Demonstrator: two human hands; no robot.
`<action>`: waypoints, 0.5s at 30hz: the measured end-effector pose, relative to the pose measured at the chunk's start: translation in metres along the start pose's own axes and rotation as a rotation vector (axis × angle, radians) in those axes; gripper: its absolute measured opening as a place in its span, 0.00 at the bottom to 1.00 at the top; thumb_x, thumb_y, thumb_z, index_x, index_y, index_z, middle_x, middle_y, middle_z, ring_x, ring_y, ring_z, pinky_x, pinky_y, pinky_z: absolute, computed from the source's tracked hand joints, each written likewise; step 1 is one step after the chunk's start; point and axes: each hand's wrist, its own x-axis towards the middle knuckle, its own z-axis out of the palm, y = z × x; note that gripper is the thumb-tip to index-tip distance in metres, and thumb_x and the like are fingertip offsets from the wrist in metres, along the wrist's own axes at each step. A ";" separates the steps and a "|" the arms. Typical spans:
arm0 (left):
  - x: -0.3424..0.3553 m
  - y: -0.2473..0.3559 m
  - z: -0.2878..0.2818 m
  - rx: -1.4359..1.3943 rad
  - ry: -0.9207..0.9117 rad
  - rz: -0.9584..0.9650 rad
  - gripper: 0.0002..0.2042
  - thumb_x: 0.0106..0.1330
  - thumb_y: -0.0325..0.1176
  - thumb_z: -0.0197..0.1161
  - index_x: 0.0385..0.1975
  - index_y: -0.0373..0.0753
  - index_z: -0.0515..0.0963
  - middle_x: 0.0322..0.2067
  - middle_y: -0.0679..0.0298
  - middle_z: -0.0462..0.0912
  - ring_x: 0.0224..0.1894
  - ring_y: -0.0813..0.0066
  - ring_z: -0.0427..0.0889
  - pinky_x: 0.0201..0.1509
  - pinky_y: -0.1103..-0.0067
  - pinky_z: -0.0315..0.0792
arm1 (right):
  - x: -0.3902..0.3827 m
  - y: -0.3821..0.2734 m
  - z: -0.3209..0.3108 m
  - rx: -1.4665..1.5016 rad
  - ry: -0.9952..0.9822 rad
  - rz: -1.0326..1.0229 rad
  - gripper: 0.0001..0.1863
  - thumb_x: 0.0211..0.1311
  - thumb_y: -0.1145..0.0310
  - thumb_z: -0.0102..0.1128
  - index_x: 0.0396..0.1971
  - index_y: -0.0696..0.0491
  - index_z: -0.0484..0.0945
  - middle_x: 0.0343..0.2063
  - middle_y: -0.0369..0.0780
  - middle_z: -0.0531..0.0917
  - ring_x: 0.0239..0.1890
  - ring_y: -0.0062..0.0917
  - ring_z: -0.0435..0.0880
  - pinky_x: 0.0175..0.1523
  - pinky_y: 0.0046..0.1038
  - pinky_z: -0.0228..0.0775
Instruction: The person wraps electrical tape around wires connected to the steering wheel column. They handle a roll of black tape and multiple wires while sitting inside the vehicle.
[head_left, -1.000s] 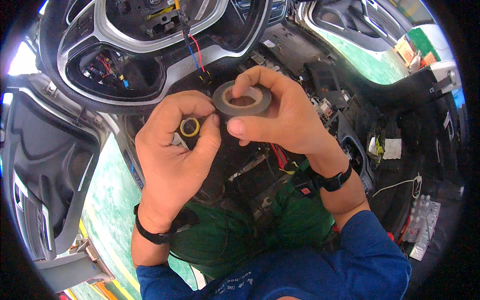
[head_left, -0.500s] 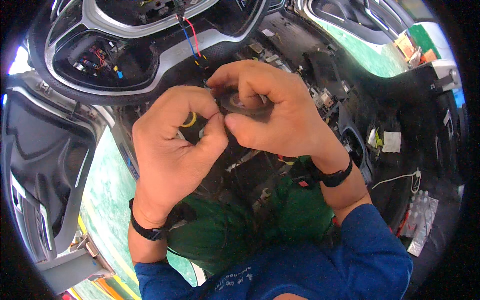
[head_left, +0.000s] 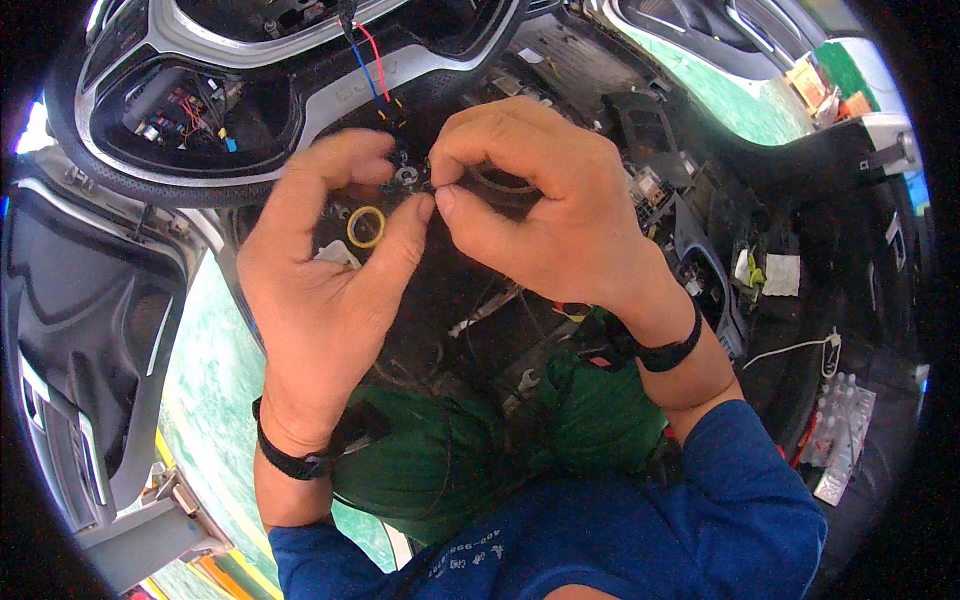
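Yellow ring between left hand, right hand, under steering wheel.

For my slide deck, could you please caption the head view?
Left hand and right hand pinch together beside a small yellow ring, below a stripped steering wheel.

L wrist: black band | R wrist: black band | sleeves: blue | trousers: green

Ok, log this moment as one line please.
left hand: yellow ring in palm | right hand: pinching tape roll | both under steering wheel
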 end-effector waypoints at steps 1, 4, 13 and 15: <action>0.002 0.000 0.002 -0.016 0.052 0.047 0.09 0.54 0.21 0.68 0.35 0.34 0.80 0.32 0.64 0.82 0.34 0.80 0.78 0.40 0.83 0.72 | 0.000 0.001 0.002 0.007 0.041 -0.003 0.08 0.47 0.70 0.67 0.28 0.51 0.79 0.28 0.39 0.82 0.34 0.38 0.81 0.40 0.35 0.74; 0.003 -0.002 0.000 -0.046 0.045 0.098 0.10 0.53 0.20 0.68 0.35 0.34 0.80 0.33 0.63 0.82 0.35 0.78 0.79 0.42 0.83 0.72 | 0.000 0.004 0.004 0.029 0.056 -0.048 0.07 0.46 0.71 0.67 0.27 0.51 0.80 0.28 0.39 0.82 0.35 0.37 0.81 0.40 0.34 0.74; 0.004 -0.007 -0.002 -0.039 -0.076 0.107 0.07 0.52 0.19 0.66 0.29 0.35 0.79 0.30 0.63 0.81 0.33 0.75 0.79 0.40 0.82 0.72 | 0.002 0.006 0.002 0.018 0.022 -0.064 0.07 0.44 0.69 0.69 0.25 0.52 0.81 0.25 0.39 0.83 0.31 0.35 0.83 0.37 0.31 0.75; 0.003 -0.008 -0.004 -0.033 -0.084 0.104 0.07 0.51 0.19 0.66 0.29 0.36 0.79 0.30 0.63 0.81 0.32 0.75 0.79 0.39 0.81 0.72 | -0.001 0.002 0.007 0.089 0.037 0.029 0.07 0.44 0.68 0.68 0.25 0.53 0.83 0.24 0.39 0.83 0.29 0.32 0.83 0.35 0.29 0.75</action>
